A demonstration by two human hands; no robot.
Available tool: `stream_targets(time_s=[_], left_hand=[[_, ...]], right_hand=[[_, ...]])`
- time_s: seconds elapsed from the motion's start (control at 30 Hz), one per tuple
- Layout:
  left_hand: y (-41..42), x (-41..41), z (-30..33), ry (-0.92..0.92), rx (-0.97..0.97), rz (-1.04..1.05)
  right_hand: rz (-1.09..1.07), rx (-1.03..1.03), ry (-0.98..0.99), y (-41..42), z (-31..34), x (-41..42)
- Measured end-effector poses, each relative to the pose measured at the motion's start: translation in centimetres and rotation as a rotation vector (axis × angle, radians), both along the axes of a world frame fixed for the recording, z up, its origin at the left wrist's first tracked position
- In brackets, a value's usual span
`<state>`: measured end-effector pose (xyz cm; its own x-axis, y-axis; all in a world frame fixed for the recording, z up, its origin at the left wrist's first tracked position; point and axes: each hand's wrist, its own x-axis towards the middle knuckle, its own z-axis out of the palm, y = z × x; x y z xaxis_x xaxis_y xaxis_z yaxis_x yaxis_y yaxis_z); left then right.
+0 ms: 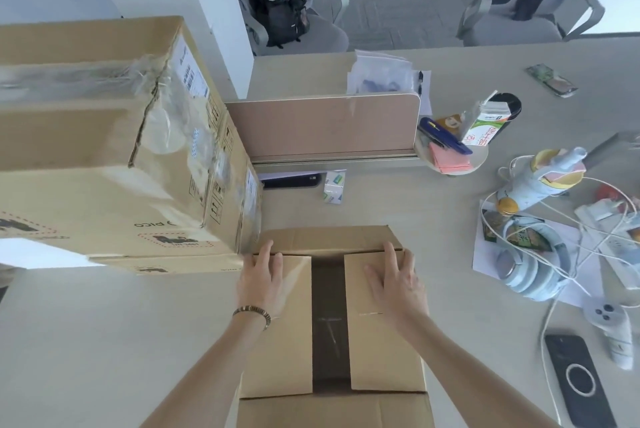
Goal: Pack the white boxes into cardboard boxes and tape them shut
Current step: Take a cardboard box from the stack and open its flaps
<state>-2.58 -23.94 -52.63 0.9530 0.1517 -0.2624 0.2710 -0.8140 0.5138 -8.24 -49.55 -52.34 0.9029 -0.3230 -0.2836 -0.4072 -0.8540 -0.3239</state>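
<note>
A brown cardboard box [377, 358] sits on the table right in front of me. Its two side flaps are folded down, with a dark gap between them, and the far and near flaps still stick outward. My left hand [263, 275] presses flat on the left flap with straight fingers. My right hand [394, 275] presses flat on the right flap, its fingertips at the far fold. What lies inside the box is hidden. No white box shows in the gap.
Large taped cardboard cartons [114, 157] are stacked at the left, touching the box's far left corner. A desk divider [322, 126] stands behind. Headphones [526, 265], cables, a black phone [578, 379], a milk carton [485, 123] and a small white carton [334, 187] crowd the right side.
</note>
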Motion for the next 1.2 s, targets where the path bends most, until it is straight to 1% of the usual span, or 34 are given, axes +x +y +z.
stream_targets(time_s=[0.23,0.33,0.5,0.6,0.7,0.83,0.97,1.1,1.2], left_hand=[[0.0,0.1,0.3,-0.041,-0.012,-0.014],[0.1,-0.1,0.4,-0.013,-0.022,-0.026],[0.5,-1.1,0.9,0.016,-0.001,-0.13],[1.6,-2.7,1.1,0.03,0.028,-0.212],[2.7,-4.6,1.0,-0.021,0.14,-0.306],[2.7,-6.3,1.5,-0.023,0.278,-0.434],[1.7,-8.9,2.1,0.019,0.315,-0.525],[0.1,-10.7,2.3,0.086,0.392,-0.544],[-0.7,-11.5,2.8,0.116,0.363,-0.48]], right_hand=[[-0.016,0.01,-0.013,0.1,0.3,0.1],[-0.021,-0.006,-0.002,0.4,0.7,-0.2],[-0.033,-0.009,0.051,1.3,1.1,-0.9],[-0.058,-0.007,0.096,2.6,1.6,-2.9],[-0.075,-0.08,0.108,4.5,1.8,-5.9],[0.005,-0.172,0.069,8.0,1.9,-8.9],[0.107,-0.231,0.092,9.6,1.5,-10.7],[0.145,-0.179,0.086,9.3,2.2,-10.7],[0.19,-0.109,0.067,7.7,3.3,-10.9]])
